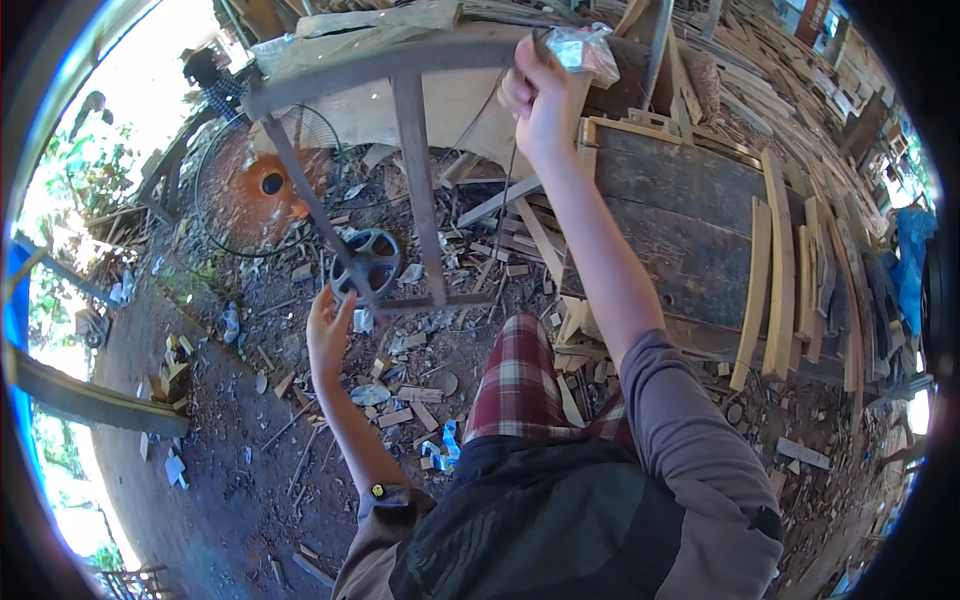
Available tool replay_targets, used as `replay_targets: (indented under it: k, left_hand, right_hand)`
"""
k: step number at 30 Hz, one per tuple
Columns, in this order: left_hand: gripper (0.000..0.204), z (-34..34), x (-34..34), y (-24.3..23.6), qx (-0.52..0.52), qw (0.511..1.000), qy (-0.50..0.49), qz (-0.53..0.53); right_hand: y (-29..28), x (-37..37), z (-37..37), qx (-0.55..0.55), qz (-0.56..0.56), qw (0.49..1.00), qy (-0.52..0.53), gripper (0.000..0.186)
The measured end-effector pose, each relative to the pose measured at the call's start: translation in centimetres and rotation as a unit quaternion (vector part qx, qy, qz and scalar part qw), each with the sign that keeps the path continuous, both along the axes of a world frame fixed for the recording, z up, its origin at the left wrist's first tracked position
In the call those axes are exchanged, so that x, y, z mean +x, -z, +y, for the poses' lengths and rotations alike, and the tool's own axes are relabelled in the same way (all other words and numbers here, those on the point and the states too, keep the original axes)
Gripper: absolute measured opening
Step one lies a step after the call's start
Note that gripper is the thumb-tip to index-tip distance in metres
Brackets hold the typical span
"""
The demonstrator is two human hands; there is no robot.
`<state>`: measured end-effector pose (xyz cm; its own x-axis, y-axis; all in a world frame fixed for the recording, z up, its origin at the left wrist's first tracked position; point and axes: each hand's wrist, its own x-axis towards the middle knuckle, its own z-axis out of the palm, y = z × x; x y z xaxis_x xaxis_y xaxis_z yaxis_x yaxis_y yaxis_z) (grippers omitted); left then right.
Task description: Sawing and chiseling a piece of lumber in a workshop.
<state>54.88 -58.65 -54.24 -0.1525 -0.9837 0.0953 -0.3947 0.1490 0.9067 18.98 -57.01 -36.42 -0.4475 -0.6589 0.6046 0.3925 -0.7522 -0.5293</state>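
A dark wooden frame [408, 150] hangs across the upper middle, with a long curved top rail, slanting uprights and a short lower rail. My right hand [540, 95], arm stretched forward, is closed round the right end of its top rail. My left hand [328, 325] is lower down, at the frame's lower left corner. Its thumb and fingers are apart; whether they touch the wood I cannot tell. Just past those fingertips is a dark spoked wheel [372, 262], partly covered by the slanting upright. A clear plastic bag [585, 52] lies beyond my right hand.
A round wire guard [268, 180] with an orange-brown middle stands at the left. Right of my right arm is a dark wooden board [680, 210] with pale wooden strips [780, 270] beside it. Offcuts [420, 395] litter the floor. A person [215, 85] is at the far left.
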Motion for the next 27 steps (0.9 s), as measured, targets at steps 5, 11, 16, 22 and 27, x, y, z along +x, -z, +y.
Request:
replay_targets:
  k: [5, 11, 16, 22, 27]
  left_hand:
    - [0.096, -2.6, -12.4, -7.0, 0.128, 0.896, 0.105, 0.411]
    - [0.064, -7.1, -19.6, -4.0, 0.191, 0.828, 0.029, 0.526]
    - [0.032, -7.3, -24.8, 1.4, 0.226, 0.759, 0.027, 0.61]
    - [0.038, -7.8, -32.2, 4.7, 0.253, 0.798, -0.008, 0.547]
    - [0.049, -12.3, -40.4, 9.0, 0.218, 0.849, -0.001, 0.48]
  right_hand:
    - [7.5, 2.1, -2.6, 0.053, 0.036, 0.998, -0.004, 0.019]
    - [14.0, 2.4, -2.7, 0.161, 0.08, 0.983, 0.026, 0.012]
    - [16.6, -1.4, -0.5, 0.275, 0.216, 0.927, 0.133, 0.029]
    - [11.4, -1.4, 13.1, 0.479, 0.507, 0.654, 0.294, 0.071]
    - [15.0, -6.8, 21.9, 0.522, 0.506, 0.59, 0.351, 0.069]
